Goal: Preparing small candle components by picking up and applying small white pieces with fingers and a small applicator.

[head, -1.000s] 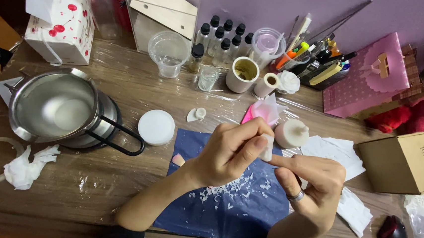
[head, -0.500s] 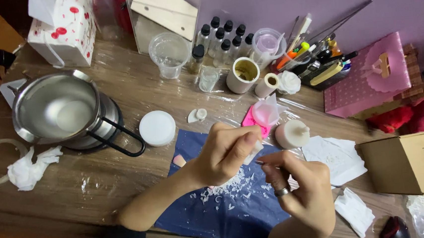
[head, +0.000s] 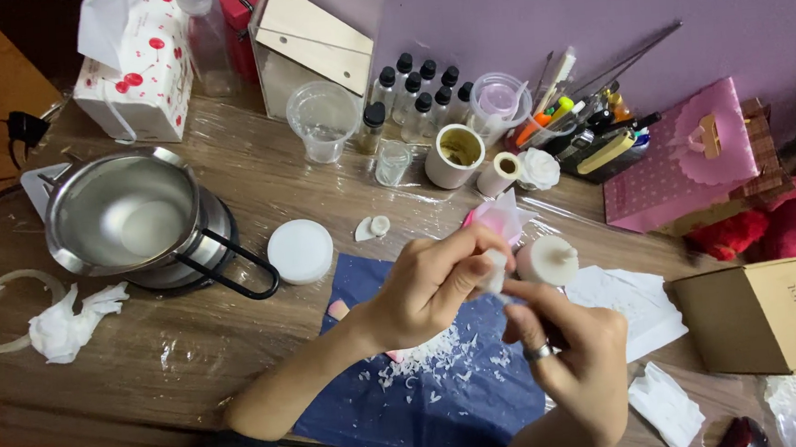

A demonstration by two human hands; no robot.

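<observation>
My left hand (head: 435,282) pinches a small white wax piece (head: 495,271) over a dark blue cloth (head: 447,388) strewn with white wax shavings (head: 426,357). My right hand (head: 570,342), with a ring on one finger, meets it from below and touches the same piece with its fingertips. A white round wax shape (head: 547,260) stands on the table just behind my hands. What else the right fingers hold is hidden.
A steel pot (head: 127,219) with a black handle sits at the left beside a white round lid (head: 300,251). Cups, dropper bottles (head: 421,86) and pens line the back. A pink gift bag (head: 683,161) and a cardboard box (head: 764,315) stand at the right.
Both hands stay together over the blue cloth, shifting slightly. The right hand has turned a little lower under the white piece. More shavings lie on the cloth.
</observation>
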